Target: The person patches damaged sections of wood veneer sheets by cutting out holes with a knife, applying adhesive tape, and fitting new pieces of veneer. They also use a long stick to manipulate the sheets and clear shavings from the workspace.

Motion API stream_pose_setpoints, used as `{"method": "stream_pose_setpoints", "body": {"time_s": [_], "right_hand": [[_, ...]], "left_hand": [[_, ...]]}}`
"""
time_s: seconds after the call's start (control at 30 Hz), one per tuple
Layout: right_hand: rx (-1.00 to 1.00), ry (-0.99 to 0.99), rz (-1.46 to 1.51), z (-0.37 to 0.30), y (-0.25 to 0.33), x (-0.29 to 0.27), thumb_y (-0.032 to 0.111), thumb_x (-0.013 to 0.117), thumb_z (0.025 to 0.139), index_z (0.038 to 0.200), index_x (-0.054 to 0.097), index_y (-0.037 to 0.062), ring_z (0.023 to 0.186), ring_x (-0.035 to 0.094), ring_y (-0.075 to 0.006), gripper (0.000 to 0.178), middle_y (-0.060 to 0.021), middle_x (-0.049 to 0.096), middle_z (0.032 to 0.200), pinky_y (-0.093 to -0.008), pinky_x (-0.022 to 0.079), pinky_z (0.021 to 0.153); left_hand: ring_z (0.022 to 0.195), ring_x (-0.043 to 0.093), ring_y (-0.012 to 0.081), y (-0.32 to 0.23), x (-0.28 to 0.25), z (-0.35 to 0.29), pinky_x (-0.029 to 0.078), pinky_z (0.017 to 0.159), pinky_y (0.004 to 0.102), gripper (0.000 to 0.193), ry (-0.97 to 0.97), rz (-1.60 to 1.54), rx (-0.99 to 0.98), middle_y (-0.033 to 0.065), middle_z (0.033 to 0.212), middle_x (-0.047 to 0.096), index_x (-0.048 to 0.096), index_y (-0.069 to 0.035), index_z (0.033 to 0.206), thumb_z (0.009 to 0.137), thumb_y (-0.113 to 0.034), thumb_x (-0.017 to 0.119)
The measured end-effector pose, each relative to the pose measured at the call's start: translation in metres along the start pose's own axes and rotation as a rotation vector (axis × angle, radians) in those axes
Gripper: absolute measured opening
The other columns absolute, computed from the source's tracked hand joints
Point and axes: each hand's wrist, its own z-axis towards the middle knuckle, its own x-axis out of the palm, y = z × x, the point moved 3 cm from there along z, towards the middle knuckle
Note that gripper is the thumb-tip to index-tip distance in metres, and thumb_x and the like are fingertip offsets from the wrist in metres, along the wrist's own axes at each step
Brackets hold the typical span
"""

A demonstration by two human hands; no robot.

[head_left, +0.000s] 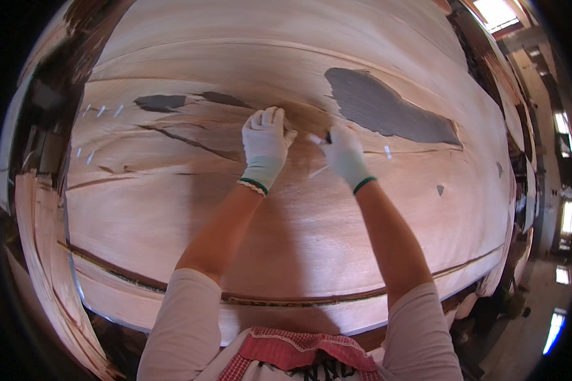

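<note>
A broad sheet of pale wood veneer (337,235) lies in front of me, with long splits and ragged holes that show grey beneath. My left hand (265,143), in a white glove with a green-edged cuff, rests on it near the middle, fingers bent and thumb apart. Just to its right is my right hand (345,155), gloved the same way and blurred. Its fingers are closed round something small; a dark bit and a whitish end show at its left side, too smeared to name. The largest hole (388,108) lies beyond my right hand.
Short whitish tape strips (101,111) stick to the veneer at the left; another strip (388,152) sits right of my right hand. A long dark gap (299,301) crosses near me. Stacked veneer edges (35,241) stand at the left. Bright windows (496,14) show at the far right.
</note>
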Motion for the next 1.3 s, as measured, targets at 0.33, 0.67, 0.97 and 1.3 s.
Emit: {"method": "stream_pose_setpoints", "body": {"time_s": [0.33, 0.67, 0.97, 1.3], "right_hand": [[0.138, -0.115, 0.486, -0.044, -0.109, -0.016, 0.021, 0.067, 0.086, 0.089, 0.066, -0.0011, 0.066, 0.066, -0.0239, 0.022, -0.0163, 0.067, 0.076, -0.036, 0.051, 0.063], [0.391, -0.022, 0.012, -0.024, -0.126, -0.068, 0.032, 0.065, 0.082, 0.108, 0.066, 0.0047, 0.092, 0.067, -0.0375, 0.038, -0.0197, 0.07, 0.098, -0.0431, 0.054, 0.079], [0.562, -0.052, 0.891, -0.163, -0.092, -0.044, 0.038, 0.066, 0.09, 0.092, 0.064, 0.0024, 0.059, 0.055, -0.0144, 0.036, -0.0063, 0.062, 0.072, -0.0286, 0.046, 0.054], [0.811, 0.892, 0.711, -0.58, -0.156, -0.091, 0.031, 0.067, 0.085, 0.089, 0.063, 0.0071, 0.06, 0.051, -0.009, 0.025, 0.0002, 0.06, 0.071, -0.0256, 0.043, 0.052]], "left_hand": [[0.142, 0.032, 0.0193, -0.122, 0.044, -0.036, 0.02, 0.119, 0.0404, 0.043, 0.376, 0.035, 0.604, 0.0056, 0.152, 0.038, 0.047, -0.009, 0.137, 0.095, -0.016, 0.047], [0.138, 0.038, 0.0234, -0.172, 0.069, -0.019, 0.022, 0.118, 0.0378, 0.044, 0.287, 0.05, 0.641, 0.0091, 0.147, 0.044, 0.048, -0.005, 0.136, 0.093, -0.014, 0.045], [0.129, 0.048, 0.0241, -0.19, 0.071, -0.02, 0.03, 0.113, 0.0372, 0.038, 0.338, 0.169, 0.672, 0.0102, 0.135, 0.056, 0.057, -0.006, 0.126, 0.09, -0.013, 0.048], [0.128, 0.046, 0.0366, -0.168, -0.016, -0.11, 0.034, 0.109, 0.0457, 0.04, 0.196, -0.333, 0.532, 0.0221, 0.134, 0.053, 0.051, 0.001, 0.131, 0.094, -0.011, 0.047]]}}
